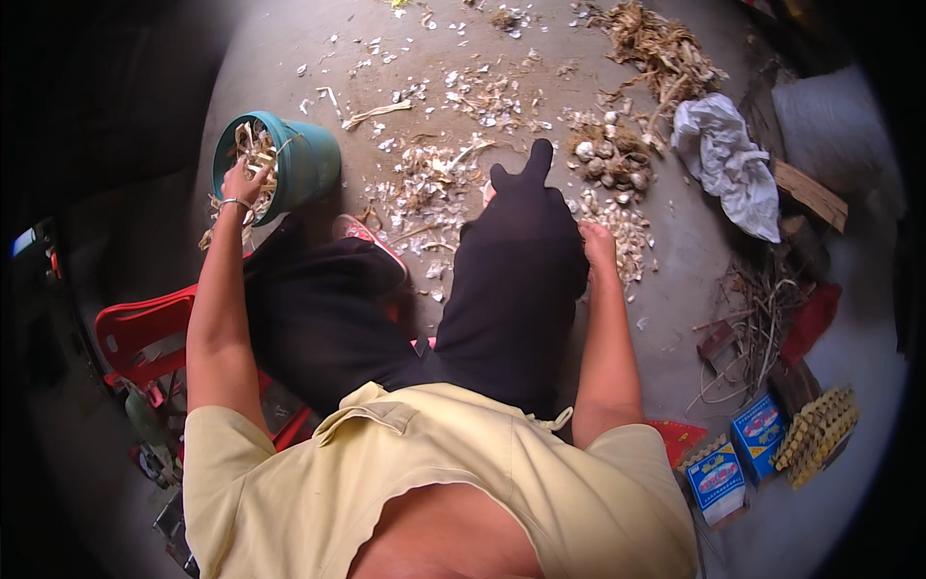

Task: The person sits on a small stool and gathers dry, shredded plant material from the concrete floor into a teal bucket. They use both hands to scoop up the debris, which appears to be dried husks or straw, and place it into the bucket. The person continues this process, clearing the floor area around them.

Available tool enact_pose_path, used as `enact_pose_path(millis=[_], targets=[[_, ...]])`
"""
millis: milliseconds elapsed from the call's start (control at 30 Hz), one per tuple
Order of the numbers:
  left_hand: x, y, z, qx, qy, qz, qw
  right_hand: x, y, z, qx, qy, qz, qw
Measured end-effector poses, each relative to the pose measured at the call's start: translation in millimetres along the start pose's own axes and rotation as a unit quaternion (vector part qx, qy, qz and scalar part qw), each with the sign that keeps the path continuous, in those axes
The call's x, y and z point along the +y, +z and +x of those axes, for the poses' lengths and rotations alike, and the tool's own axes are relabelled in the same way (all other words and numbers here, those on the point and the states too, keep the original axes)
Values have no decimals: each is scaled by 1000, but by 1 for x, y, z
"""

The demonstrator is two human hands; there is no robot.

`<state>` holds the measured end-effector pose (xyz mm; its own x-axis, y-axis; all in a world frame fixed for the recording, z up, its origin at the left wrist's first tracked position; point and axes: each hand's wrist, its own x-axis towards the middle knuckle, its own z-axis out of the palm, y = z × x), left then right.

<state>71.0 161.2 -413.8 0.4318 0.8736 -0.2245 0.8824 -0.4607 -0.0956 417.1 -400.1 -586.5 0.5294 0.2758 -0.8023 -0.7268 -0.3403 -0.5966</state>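
My left hand (244, 184) reaches into the mouth of a green plastic bucket (311, 166) at the left. Dry garlic stalks and husks (257, 145) fill the bucket, and my fingers touch them; whether they grip any cannot be told. Some stalks hang over the bucket's rim. Beside my right knee, my right hand (599, 242) hangs low with its fingers curled, its fingertips partly hidden by the dark trouser leg. It is next to a pile of loose garlic cloves (626, 235). Just beyond lie whole garlic bulbs (611, 155) with dry roots.
White garlic skins (427, 181) litter the concrete floor ahead. A heap of dried stalks (658, 51) lies far right, near a crumpled white plastic sack (727, 163) and a wood block (810, 194). Twigs (767, 326) and blue cartons (716, 481) are at right, a red chair (145, 340) at left.
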Motion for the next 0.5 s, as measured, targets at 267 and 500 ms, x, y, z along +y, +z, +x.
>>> enact_pose_path(millis=[267,500], targets=[[40,39,22,-57,-28,39,997,-23,72,92,15,-168,-317,933],[31,85,29,7,-54,-61,997,-73,150,185,149,-161,-471,855]])
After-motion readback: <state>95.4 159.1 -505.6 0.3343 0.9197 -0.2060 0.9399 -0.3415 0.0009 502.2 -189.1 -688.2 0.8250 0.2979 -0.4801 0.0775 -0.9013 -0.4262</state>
